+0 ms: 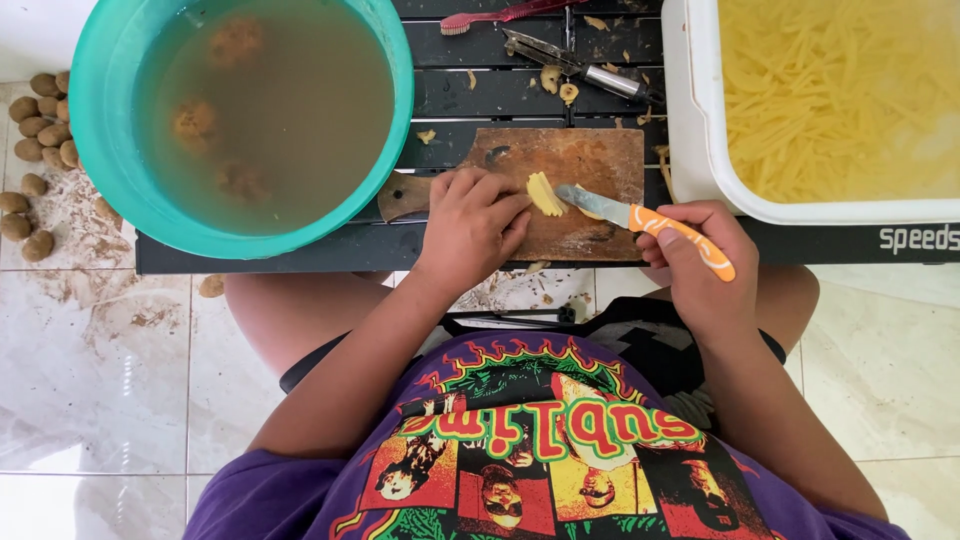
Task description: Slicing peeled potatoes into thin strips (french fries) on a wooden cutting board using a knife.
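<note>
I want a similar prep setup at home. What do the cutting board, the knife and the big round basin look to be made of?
Cutting board: seems wood, brown, worn and dark-stained, with visible grain.
Knife in the right hand: grey blade with a dull shine, probably steel; orange-and-white handle looks like smooth plastic.
Basin: likely plastic, teal, with a glossy, evenly coloured rim.

White printed label (918,239), black bench edge, right

You sit above a pale marble-tiled floor (120,400) in bright daylight; a low black slatted table (480,95) spans the far side, with dirt scattered left.
</note>
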